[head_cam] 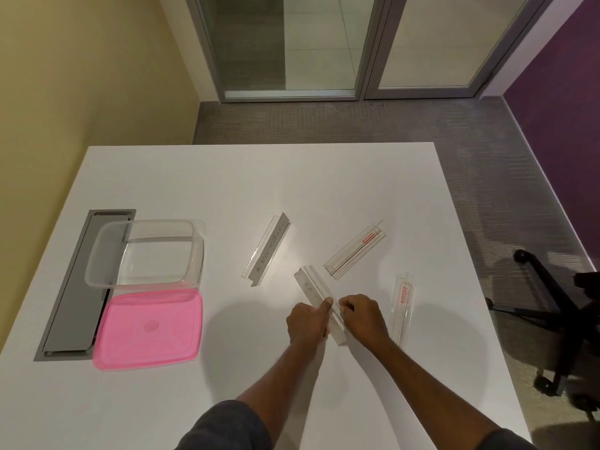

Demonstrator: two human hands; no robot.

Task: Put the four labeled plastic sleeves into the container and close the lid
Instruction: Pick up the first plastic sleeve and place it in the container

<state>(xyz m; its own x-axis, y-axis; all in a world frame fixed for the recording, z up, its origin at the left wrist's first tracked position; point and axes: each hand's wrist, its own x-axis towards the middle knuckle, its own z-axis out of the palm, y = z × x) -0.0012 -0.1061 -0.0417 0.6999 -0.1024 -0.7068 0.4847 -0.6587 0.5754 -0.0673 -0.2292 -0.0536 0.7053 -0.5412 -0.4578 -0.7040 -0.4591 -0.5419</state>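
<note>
White matte tabletop (227, 177), smooth, rectangular, is carrying everything; its near edge is cut off by the frame. A grey metal-looking cable tray (69, 287) is sitting recessed along the left edge, long and narrow, partly hidden under the container.

Container (146, 251), clear thin plastic w/ rounded corners, is standing open near the left edge, overlapping the tray. Pink lid (149, 329), soft-cornered rectangle w/ a small round dimple mid-panel, is lying flat just beside it on the near side, touching or nearly so; can't tell which.

Four clear plastic sleeves, long folded strips, all lying outside the container toward the tabletop's middle and right. Sleeve marked SUPERMAN (266, 250) is lying diagonal at centre. Sleeve w/ red label (355, 251) is lying diagonal to its right, text too small to read. Another red-label sleeve (402, 306) is lying nearest the right edge, very transparent, edges hard to make out. The held sleeve (316, 295) is showing faint grey lettering, only "BAT" legible; its near half is hidden by fingers.

Left hand (306, 321) is pinching that sleeve from its left side, thumb laid on top. Right hand (363, 318) is gripping it from the right, fingers curled. Both forearms are reaching in from the near edge, dark sleeves pushed up.
</note>
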